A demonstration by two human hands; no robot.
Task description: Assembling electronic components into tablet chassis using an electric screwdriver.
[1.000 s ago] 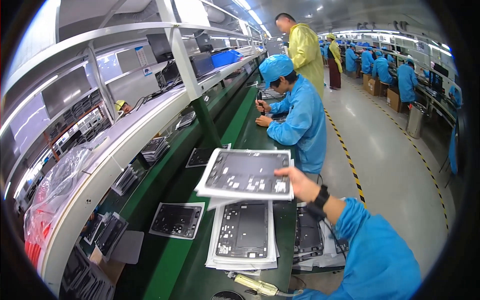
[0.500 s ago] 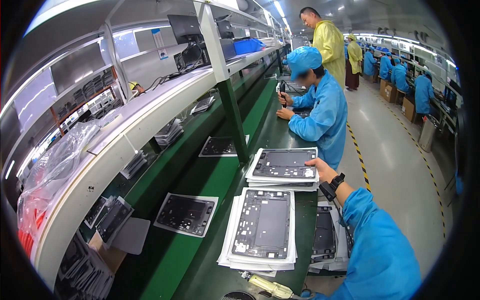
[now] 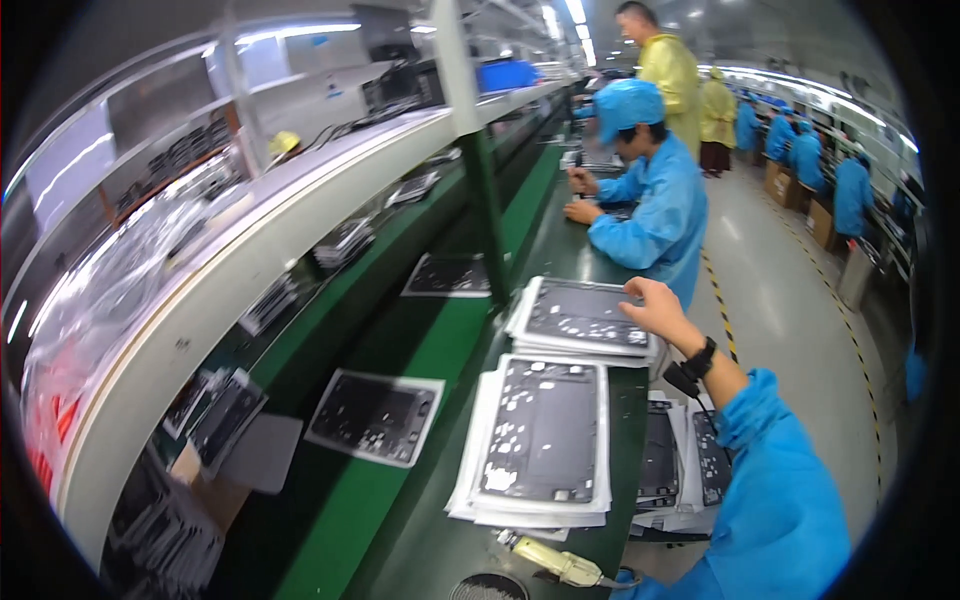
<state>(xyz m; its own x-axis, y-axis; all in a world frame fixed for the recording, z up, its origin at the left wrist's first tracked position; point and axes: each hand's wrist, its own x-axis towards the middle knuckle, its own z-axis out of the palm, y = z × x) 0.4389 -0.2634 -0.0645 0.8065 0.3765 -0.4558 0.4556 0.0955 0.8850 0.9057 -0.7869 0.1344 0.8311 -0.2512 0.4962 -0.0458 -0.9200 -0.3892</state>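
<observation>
My right hand (image 3: 657, 308) is at the right edge of a dark tablet-shaped panel (image 3: 585, 312), the top one on the farther stack. Its fingers are bent and slightly apart, and the panel lies flat on its white sheets. A dark strap with a small box and cable circles the wrist. My left hand is out of sight. Nearer on the bench is a second stack, topped by a dark panel (image 3: 545, 430) with small white patches. A pale yellow electric screwdriver (image 3: 555, 560) lies in front of it, beside a round black dish (image 3: 488, 588).
Two panels on white sheets, one nearer (image 3: 375, 415), rest on the green belt (image 3: 340, 530) to the left. A white shelf (image 3: 270, 225) on green posts runs along it. More panels (image 3: 658, 460) sit low on the right. A co-worker in blue (image 3: 650, 215) works farther along the bench.
My right hand has shifted from gripping the panel's edge to a bent-finger pose slightly above it. The whole view has moved a little and is blurred. The panels stay on their stacks.
</observation>
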